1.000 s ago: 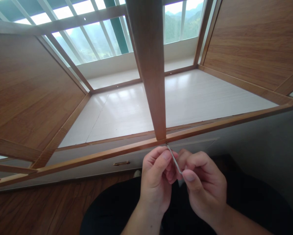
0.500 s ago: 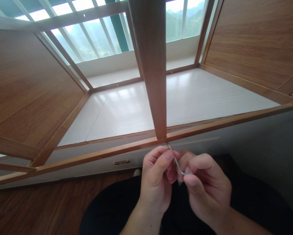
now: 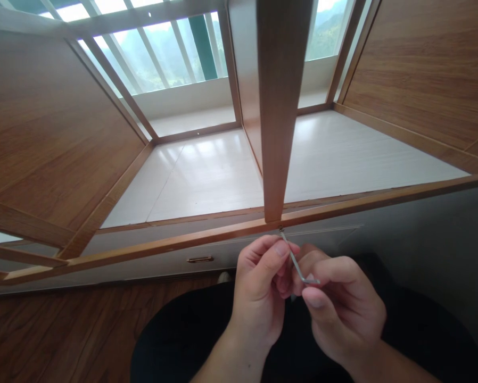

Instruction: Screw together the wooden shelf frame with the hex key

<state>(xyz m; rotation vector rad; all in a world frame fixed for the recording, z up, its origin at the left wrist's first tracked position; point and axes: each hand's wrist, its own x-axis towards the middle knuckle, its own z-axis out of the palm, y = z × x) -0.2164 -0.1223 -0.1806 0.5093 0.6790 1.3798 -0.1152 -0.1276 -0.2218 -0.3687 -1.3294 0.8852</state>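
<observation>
My left hand (image 3: 263, 279) pinches the long arm of a thin metal hex key (image 3: 295, 261) between thumb and fingers. The key's upper end meets a small screw (image 3: 281, 230) under the front wooden rail (image 3: 231, 230), just below the foot of the wooden post (image 3: 279, 133). My right hand (image 3: 345, 303) is curled round the bent lower end of the key. Its fingers lie behind the short arm, and the thumb sits just below it. Where the right fingertips touch the key is partly hidden.
Wooden panels flank the frame at left (image 3: 55, 117) and right (image 3: 418, 74). A white board (image 3: 207, 175) lies behind the rail. Below is a white drawer front with a metal handle (image 3: 199, 259). My dark-clothed legs (image 3: 183, 330) are under my hands, above wooden flooring (image 3: 63, 335).
The view has shifted, so the frame's post appears farther right and more of its side shows. My right thumb has drawn slightly away from the key's bend; the left pinch looks the same.
</observation>
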